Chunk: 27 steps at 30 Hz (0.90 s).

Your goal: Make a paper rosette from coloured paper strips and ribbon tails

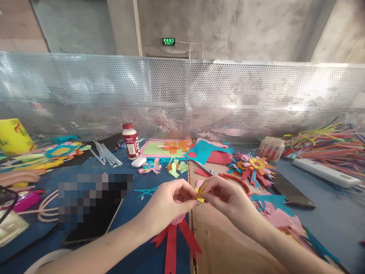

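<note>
Your left hand [167, 198] and right hand [228, 196], grip of each pinching one yellow paper piece [200, 195] above the worktop [148, 262]

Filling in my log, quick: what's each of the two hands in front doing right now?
Left hand: closed, holding the yellow paper piece.
Right hand: closed, pinching that same piece.

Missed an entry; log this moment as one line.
left hand: pinching yellow paper | right hand: pinching yellow paper | scissors: beyond hands
</note>
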Available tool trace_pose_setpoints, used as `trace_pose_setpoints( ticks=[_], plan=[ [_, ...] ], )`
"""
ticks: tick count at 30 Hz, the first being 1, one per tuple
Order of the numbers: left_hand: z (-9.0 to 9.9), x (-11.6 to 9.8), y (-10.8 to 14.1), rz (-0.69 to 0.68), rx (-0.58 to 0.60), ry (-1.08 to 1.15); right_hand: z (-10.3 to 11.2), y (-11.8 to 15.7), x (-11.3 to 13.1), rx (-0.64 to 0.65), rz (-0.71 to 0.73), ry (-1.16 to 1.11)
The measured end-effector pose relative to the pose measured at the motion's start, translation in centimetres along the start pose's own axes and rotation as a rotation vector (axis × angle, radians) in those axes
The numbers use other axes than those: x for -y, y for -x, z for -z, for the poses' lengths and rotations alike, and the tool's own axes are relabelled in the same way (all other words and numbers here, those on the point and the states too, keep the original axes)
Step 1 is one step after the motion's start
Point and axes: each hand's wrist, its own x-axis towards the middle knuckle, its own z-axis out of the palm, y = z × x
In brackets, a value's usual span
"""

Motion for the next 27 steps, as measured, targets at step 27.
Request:
trace_pose_setpoints(
  ticks=[27],
  plan=[
    [0.8,-1.1,-0.1,0.045,0.075,0.111,0.7,0.1,1.2,-0.013,0.01,-0.189]
  ],
)
